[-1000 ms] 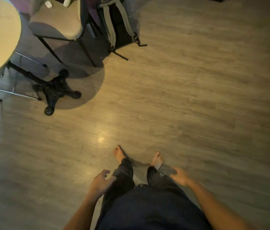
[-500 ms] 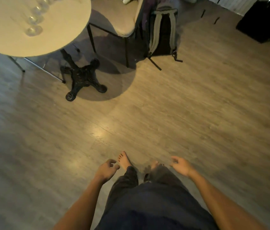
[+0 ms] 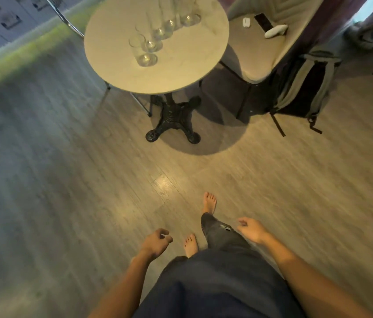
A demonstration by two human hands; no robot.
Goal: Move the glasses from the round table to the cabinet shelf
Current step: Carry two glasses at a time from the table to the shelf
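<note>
While both hands hang empty, left hand (image 3: pixel 155 243) and right hand (image 3: pixel 251 229) loosely curled, the glasses (image 3: pixel 158 35) stand touching in a row on the round counter (image 3: pixel 181 74); grabbing one carelessly could topple its neighbours.

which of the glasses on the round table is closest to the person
The glass at the front end of the row, nearest the table edge facing the person. The other glasses line up behind it, toward the far side.

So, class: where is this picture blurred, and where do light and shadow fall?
Head view: the left floor is smeared by motion blur; a bright glare patch lies ahead of the feet; the round table casts a dark shadow round its base; the glasses look faint.
</note>
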